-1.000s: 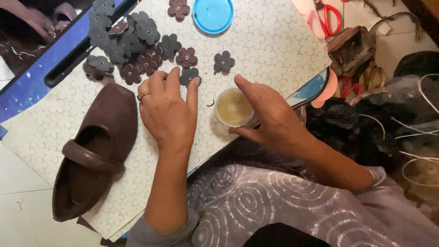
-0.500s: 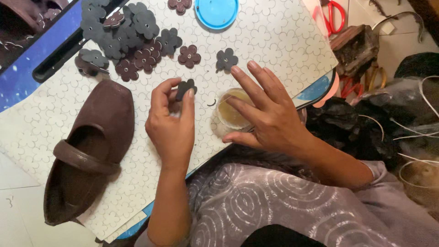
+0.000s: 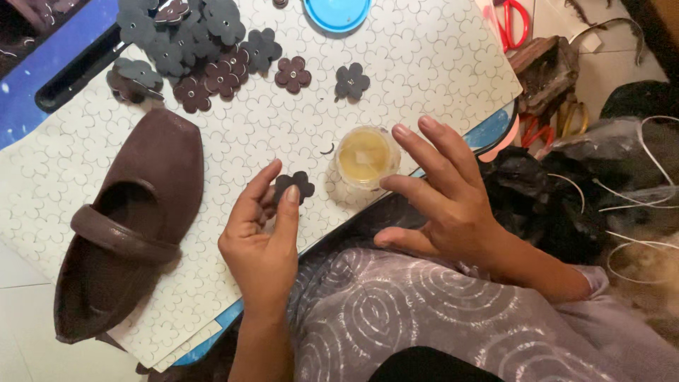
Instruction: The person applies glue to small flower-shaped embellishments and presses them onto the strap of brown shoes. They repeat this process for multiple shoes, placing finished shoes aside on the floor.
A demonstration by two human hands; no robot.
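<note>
My left hand [image 3: 260,237] pinches a small dark flower-shaped cutout [image 3: 295,187] between thumb and fingers, just above a white board patterned with flower outlines [image 3: 424,64]. My right hand [image 3: 445,201] hovers with fingers spread beside a small round pot of yellowish glue [image 3: 364,156]; its index fingertip is close to the pot's near edge. A brown strap shoe [image 3: 124,226] lies on the board to the left of my left hand.
A heap of dark flower cutouts [image 3: 198,42] lies at the board's far left, with single ones [image 3: 351,81] nearby. A blue round lid [image 3: 337,10] sits at the top edge. Red-handled scissors [image 3: 513,25], tools and dark bags crowd the right side.
My left hand lifted a flower cutout off the board and drew it toward me. My right hand came off the glue pot and opened beside it.
</note>
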